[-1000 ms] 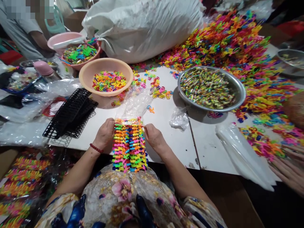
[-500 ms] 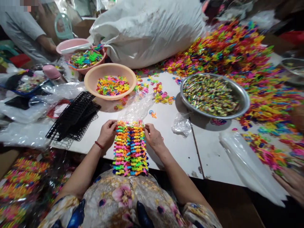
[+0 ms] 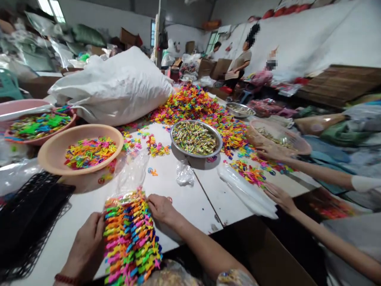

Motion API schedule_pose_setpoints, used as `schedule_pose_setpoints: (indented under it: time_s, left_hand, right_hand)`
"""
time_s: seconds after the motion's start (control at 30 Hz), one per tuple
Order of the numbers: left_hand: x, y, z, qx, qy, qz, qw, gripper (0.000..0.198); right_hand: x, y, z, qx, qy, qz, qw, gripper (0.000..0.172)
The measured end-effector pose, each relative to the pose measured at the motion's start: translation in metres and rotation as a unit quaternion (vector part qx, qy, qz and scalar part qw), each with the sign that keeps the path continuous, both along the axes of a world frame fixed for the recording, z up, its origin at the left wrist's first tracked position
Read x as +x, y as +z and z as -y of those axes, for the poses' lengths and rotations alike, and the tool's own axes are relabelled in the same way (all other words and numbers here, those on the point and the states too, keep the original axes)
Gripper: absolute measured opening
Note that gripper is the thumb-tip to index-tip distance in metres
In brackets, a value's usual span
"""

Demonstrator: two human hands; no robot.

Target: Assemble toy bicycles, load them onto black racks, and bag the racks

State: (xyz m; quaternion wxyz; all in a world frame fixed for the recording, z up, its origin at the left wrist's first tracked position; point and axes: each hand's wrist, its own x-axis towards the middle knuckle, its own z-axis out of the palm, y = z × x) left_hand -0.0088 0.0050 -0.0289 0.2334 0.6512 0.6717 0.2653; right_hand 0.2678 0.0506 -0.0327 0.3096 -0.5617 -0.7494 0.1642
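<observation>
A clear plastic bag point(image 3: 131, 236) packed with two rows of small bright plastic pieces hangs over the table's near edge. At its upper left side my left hand point(image 3: 85, 244), with a red bead bracelet on the wrist, has its fingers closed on the bag's edge. My right hand point(image 3: 162, 208) pinches the opposite upper edge. The bag's loose, unfilled end point(image 3: 131, 171) lies on the white table point(image 3: 165, 190) beyond the pieces. An orange and blue piece point(image 3: 152, 172) lies just past my right hand.
Black plastic racks point(image 3: 26, 222) lie at left. Behind are a peach basin point(image 3: 47, 153) of coloured pieces, a steel bowl point(image 3: 220, 145) of small items, a large white sack point(image 3: 119, 87) and a heap of pieces point(image 3: 193, 101). A co-worker's hands point(image 3: 281, 196) are at right, near clear plastic sleeves point(image 3: 247, 190).
The view has swung up and to the right, bringing the room and co-worker's arms into sight. Both my hands still hold the bag's sides.
</observation>
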Motion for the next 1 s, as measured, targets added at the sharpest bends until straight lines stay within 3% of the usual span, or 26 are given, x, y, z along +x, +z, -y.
schedule_pose_setpoints:
  time_s: [0.07,0.17,0.3,0.4,0.47,0.53,0.6,0.67,0.8,0.93,1.0]
  left_hand:
    - [-0.002,0.002,0.005,0.024,-0.025,-0.025,0.999,0.019]
    - [-0.012,0.000,0.008,0.083,-0.088,-0.070,0.990,0.019]
    - [-0.026,0.003,0.018,0.138,-0.179,-0.121,0.967,0.017]
    - [-0.026,0.011,0.030,0.134,-0.216,-0.143,0.957,0.017]
    - [-0.021,0.013,0.033,0.111,-0.201,-0.122,0.966,0.016]
    - [-0.016,0.013,0.030,0.097,-0.130,-0.071,0.984,0.017]
    - [-0.010,0.011,0.020,0.094,-0.049,-0.012,0.994,0.023]
    - [-0.006,0.010,0.006,0.077,-0.012,0.031,0.996,0.028]
    - [-0.002,0.013,-0.013,0.030,-0.014,0.053,0.998,0.023]
    - [-0.002,0.018,-0.014,0.043,-0.051,-0.074,0.995,0.022]
    - [-0.004,0.020,-0.014,0.053,-0.083,-0.090,0.991,0.022]
  right_hand:
    - [0.003,0.000,0.008,-0.061,0.088,-0.027,0.994,0.022]
    - [0.005,-0.008,0.014,-0.098,0.117,-0.044,0.987,0.022]
    - [0.007,-0.019,0.023,-0.057,0.150,0.004,0.987,0.023]
    - [0.011,-0.020,0.031,-0.015,0.183,0.029,0.982,0.020]
    - [0.015,-0.018,0.034,-0.013,0.194,0.035,0.980,0.018]
    - [0.017,-0.014,0.033,-0.026,0.188,0.018,0.982,0.016]
    - [0.016,-0.008,0.030,-0.035,0.154,-0.029,0.987,0.016]
    - [0.012,0.000,0.026,-0.032,0.109,-0.082,0.990,0.017]
    - [-0.001,0.013,0.019,-0.001,0.106,-0.086,0.991,0.017]
    - [-0.004,0.019,0.013,0.028,0.134,-0.031,0.990,0.019]
    - [-0.002,0.021,0.010,0.027,0.144,-0.012,0.989,0.019]
